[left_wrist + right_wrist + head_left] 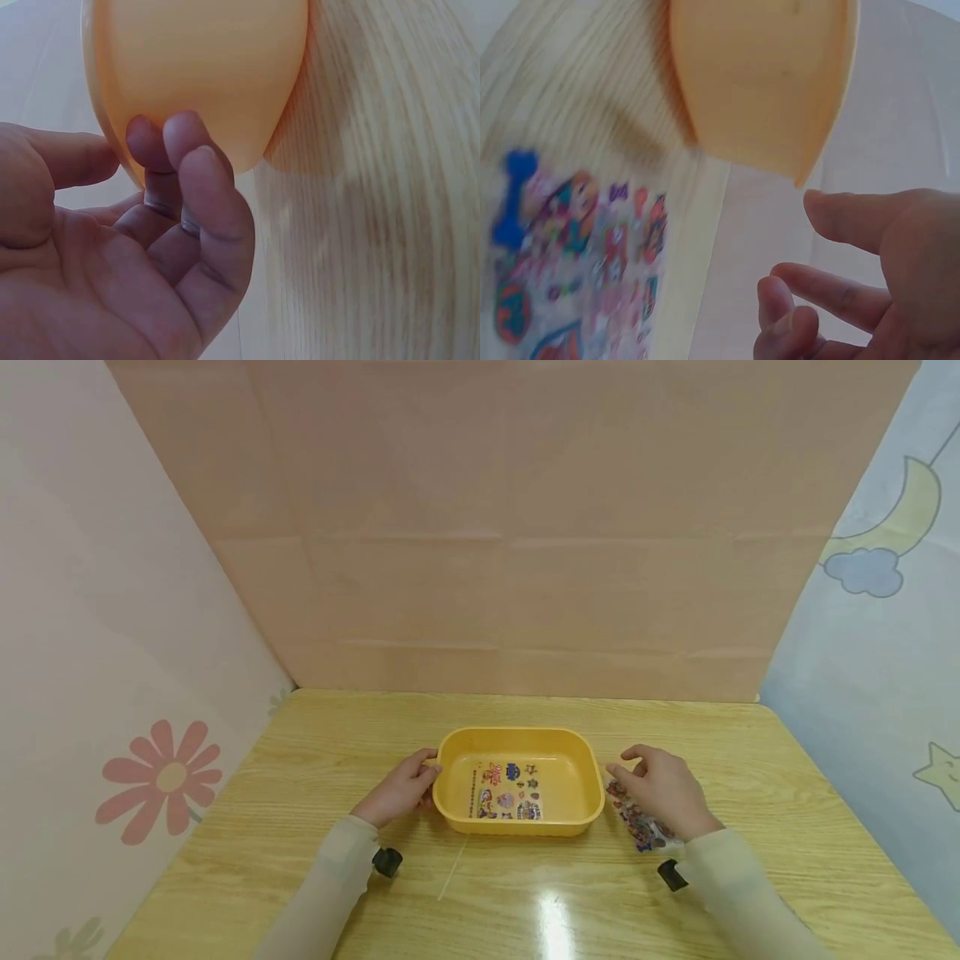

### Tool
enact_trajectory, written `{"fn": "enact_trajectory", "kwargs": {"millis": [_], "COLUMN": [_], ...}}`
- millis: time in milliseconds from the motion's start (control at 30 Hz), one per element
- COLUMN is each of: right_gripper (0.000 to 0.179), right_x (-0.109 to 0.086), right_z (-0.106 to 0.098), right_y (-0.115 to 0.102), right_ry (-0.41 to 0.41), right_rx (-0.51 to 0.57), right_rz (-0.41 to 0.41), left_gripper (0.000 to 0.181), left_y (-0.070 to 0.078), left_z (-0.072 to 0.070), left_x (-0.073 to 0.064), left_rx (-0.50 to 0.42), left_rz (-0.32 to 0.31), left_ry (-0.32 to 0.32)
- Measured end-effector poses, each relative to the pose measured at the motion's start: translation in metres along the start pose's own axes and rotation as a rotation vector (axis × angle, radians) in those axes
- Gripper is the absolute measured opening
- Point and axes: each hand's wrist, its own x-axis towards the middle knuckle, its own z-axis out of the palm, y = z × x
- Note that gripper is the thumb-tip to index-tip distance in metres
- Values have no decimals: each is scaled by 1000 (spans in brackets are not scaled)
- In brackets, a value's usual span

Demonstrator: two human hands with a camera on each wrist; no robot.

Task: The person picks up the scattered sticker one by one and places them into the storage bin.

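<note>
A yellow plastic tub [570, 752] stands on the table, and a clear sheet of cartoon stickers [506, 800] lies on its floor. My left hand [401, 789] pinches the tub's left rim; in the left wrist view its thumb is at the rim and the curled fingers [217, 195] are against the outer wall. My right hand [666, 789] hovers off the tub's right side with fingers loosely bent, holding nothing. Below that hand, a second sticker sheet [639, 822] lies on the table, partly covered by it; the right wrist view shows this sheet [577, 255] blurred.
The wooden table [360, 718] ends at a tan backdrop [495, 610]. Patterned walls stand at both sides, with a pink flower [168, 777] on the left one. A thin pale strip [453, 868] lies in front of the tub.
</note>
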Motion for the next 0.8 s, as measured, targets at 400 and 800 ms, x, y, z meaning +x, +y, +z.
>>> {"fn": "enact_trajectory", "kwargs": {"millis": [400, 800], "right_gripper": [66, 85], "right_x": [-7, -11], "right_z": [-9, -13], "right_y": [35, 53], "right_ry": [-69, -134], "right_rx": [-95, -170], "right_rz": [43, 95], "left_gripper": [43, 43], "left_y": [2, 0], "left_z": [-1, 0], "left_x": [-1, -1], "left_rx": [-8, -8], "left_rz": [-4, -8], "left_ry": [-7, -3]}}
